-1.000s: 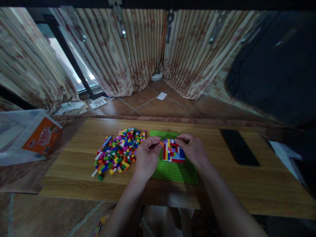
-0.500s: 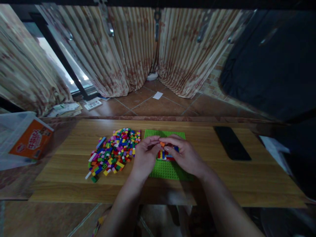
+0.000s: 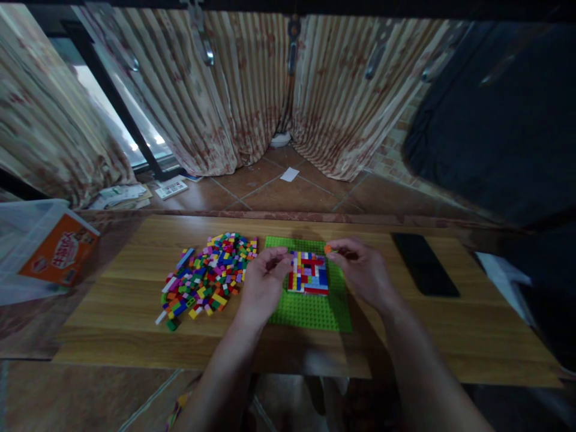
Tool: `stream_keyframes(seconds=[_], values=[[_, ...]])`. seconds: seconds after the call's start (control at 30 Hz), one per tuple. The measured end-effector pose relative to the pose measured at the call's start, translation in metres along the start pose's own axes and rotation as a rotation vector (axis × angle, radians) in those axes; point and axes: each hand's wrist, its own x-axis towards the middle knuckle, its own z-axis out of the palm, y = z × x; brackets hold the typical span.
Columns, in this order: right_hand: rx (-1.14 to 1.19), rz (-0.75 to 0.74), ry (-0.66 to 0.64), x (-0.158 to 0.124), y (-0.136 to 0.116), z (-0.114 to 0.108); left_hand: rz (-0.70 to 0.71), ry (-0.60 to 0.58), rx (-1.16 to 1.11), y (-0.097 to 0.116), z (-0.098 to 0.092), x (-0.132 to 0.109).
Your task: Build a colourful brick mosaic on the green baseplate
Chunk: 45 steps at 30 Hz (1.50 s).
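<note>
Between the thumb and index finger of my right hand [image 3: 362,267] is a small orange brick [image 3: 328,248], held above the upper right part of the green baseplate [image 3: 310,315]. A flat, many-coloured block of joined bricks [image 3: 308,273] sits on the baseplate, with red, blue, yellow and white pieces on top. My left hand [image 3: 263,279] is at the left edge of that block, fingers loosely curled, thumb and index finger a little apart with nothing visible between them. Left of it lies a heap of loose bricks [image 3: 216,264] in many colours.
A black phone-like slab [image 3: 424,264] lies on the right of the wooden table [image 3: 135,339]. Past the left end stands a clear plastic tub [image 3: 27,216] with an orange label. White paper [image 3: 501,279] is at the right edge. Striped curtains [image 3: 252,90] hang beyond the table.
My hands have moved apart. The right hand has gone right with the orange brick, which was between both hands, and the brick block is now uncovered. My left hand has stayed nearly in place.
</note>
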Motion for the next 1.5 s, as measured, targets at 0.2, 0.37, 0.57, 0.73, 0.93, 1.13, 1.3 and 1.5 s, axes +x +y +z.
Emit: stream_keyframes(seconds=[0.2, 0.37, 0.57, 0.73, 0.93, 1.13, 1.3, 1.5], values=[[-0.107, 0.064, -0.082, 0.007, 0.018, 0.003, 0.009, 0.009, 0.054, -0.003, -0.003, 0.003], [-0.069, 0.127, -0.161, 0.013, 0.019, 0.01, 0.003, -0.005, 0.074, -0.002, -0.003, 0.003], [-0.063, 0.154, -0.236, 0.016, 0.022, 0.009, 0.011, -0.006, 0.079, -0.002, -0.006, 0.003], [-0.042, 0.154, -0.248, 0.017, 0.019, 0.01, 0.015, -0.012, 0.082, -0.003, -0.006, 0.004], [-0.082, 0.152, -0.255, 0.016, 0.017, 0.01, 0.028, -0.007, 0.066, -0.002, -0.007, 0.004], [-0.043, 0.152, -0.219, 0.016, 0.019, 0.011, 0.027, 0.0, 0.063, -0.002, -0.007, 0.004], [-0.027, 0.169, -0.165, 0.016, 0.017, 0.013, 0.022, 0.0, 0.067, -0.001, -0.007, 0.004], [0.027, 0.203, -0.185, 0.015, 0.017, 0.013, 0.039, -0.003, 0.076, 0.0, -0.007, 0.002]])
